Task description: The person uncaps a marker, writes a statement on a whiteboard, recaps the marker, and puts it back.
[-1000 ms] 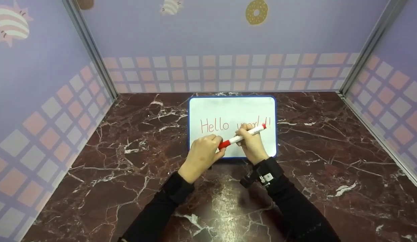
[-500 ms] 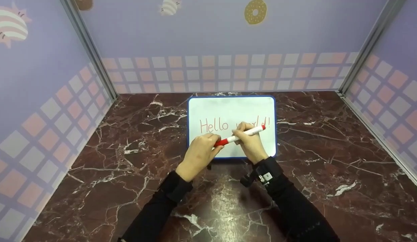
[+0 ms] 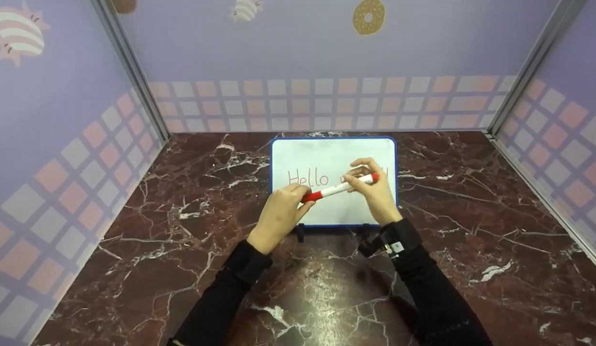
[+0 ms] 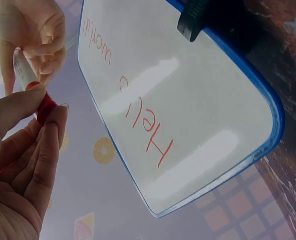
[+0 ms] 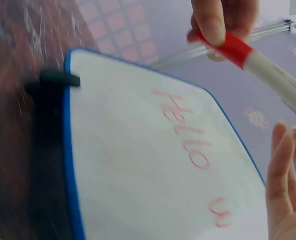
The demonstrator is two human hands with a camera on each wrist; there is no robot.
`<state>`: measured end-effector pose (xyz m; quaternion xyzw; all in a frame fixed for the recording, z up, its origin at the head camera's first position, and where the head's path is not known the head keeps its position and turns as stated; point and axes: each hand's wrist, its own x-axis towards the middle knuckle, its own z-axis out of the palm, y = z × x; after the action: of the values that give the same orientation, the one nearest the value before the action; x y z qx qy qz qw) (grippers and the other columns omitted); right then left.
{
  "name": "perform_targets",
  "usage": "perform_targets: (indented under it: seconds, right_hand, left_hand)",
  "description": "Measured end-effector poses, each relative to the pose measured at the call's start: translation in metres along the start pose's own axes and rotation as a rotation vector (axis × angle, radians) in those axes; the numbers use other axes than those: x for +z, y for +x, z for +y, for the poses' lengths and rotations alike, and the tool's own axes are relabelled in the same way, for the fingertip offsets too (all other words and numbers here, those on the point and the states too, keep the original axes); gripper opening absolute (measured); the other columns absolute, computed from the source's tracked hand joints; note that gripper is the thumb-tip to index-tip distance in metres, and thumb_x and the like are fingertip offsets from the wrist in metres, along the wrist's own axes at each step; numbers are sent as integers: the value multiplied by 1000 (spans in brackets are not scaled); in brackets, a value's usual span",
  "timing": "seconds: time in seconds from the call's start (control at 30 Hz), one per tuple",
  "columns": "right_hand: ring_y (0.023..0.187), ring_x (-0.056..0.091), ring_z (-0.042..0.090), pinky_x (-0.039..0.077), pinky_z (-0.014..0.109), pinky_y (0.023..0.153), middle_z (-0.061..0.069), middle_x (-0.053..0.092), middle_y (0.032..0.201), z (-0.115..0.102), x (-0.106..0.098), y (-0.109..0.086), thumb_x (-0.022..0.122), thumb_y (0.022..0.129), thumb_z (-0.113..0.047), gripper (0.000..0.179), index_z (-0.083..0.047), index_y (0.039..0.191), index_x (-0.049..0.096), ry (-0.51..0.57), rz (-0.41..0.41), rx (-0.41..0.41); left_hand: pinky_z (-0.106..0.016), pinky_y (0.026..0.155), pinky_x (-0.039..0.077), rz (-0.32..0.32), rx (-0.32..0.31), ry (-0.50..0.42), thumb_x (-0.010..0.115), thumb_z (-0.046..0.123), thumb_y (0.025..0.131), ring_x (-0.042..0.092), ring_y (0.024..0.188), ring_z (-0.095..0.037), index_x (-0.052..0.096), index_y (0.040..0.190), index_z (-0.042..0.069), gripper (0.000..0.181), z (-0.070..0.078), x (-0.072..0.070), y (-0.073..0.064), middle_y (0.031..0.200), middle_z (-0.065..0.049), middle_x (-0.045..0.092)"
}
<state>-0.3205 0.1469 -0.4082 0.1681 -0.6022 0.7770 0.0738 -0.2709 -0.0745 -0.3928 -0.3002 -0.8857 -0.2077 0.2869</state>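
Your left hand [image 3: 279,215] pinches the red cap [image 3: 311,196] of a white-barrelled marker [image 3: 337,188], thumb and fingers [image 4: 43,145] curled narrowly around it, while your right hand [image 3: 377,194] grips the barrel's far end with its fingertips [image 3: 358,180]. The marker runs level between the two sets of fingers, held in the air just in front of a blue-rimmed whiteboard [image 3: 327,154] that stands on small black feet [image 3: 301,233] on the dark marble table [image 3: 134,250]. Beyond your left fingertips the board reads "Hello" [image 3: 307,179] in red; the second word sits behind your right fingers, seen from the left wrist as "world" [image 4: 98,41]. From the right wrist, that hand's fingers look partly straightened beside the barrel [image 5: 280,80].
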Motion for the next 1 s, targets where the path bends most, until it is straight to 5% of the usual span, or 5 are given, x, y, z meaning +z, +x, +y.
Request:
perform_targets:
  seconds: [0.13, 0.3, 0.47, 0.63, 1.0]
  right_hand:
    - [85, 66, 13, 55, 22, 75, 8, 71, 91, -11, -13, 2, 78, 81, 2, 29, 8, 105, 63, -327, 2, -214]
    - [97, 64, 20, 49, 33, 92, 8, 74, 97, -21, -15, -1, 86, 76, -12, 25, -6, 98, 76, -825, -51, -536]
    - [99, 65, 28, 51, 44, 95, 8, 75, 100, -22, 2, -7, 87, 74, -13, 30, -7, 102, 77, -1112, -191, -755]
    - [91, 69, 25, 57, 40, 86, 8, 75, 96, -16, 17, -13, 83, 76, -6, 26, -5, 101, 77, -1225, -242, -813]
    - [76, 66, 21, 56, 34, 67, 5, 72, 84, -2, 23, -15, 77, 82, -7, 11, -3, 92, 77, -1222, -180, -877]
  left_hand:
    - [-36, 67, 59, 14, 10, 35, 77, 13, 85, 70, 76, -24, 69, 91, 2, 16, -1, -2, 1, 87, -10, 72]
    - [-37, 65, 59, 27, 14, 107, 77, 16, 85, 69, 73, -25, 69, 91, 1, 18, -3, -2, 1, 85, -9, 70]
    - [-37, 68, 60, 31, 22, 148, 77, 16, 85, 70, 77, -26, 70, 94, 0, 19, -4, 0, 0, 88, -11, 70]
    - [-35, 73, 61, 29, 35, 168, 75, 16, 86, 71, 84, -27, 71, 100, -1, 22, -4, 1, 0, 94, -11, 71]
    - [-35, 74, 62, 7, 8, 191, 74, 17, 85, 71, 88, -28, 71, 106, -1, 28, 0, 5, -1, 98, -13, 70]
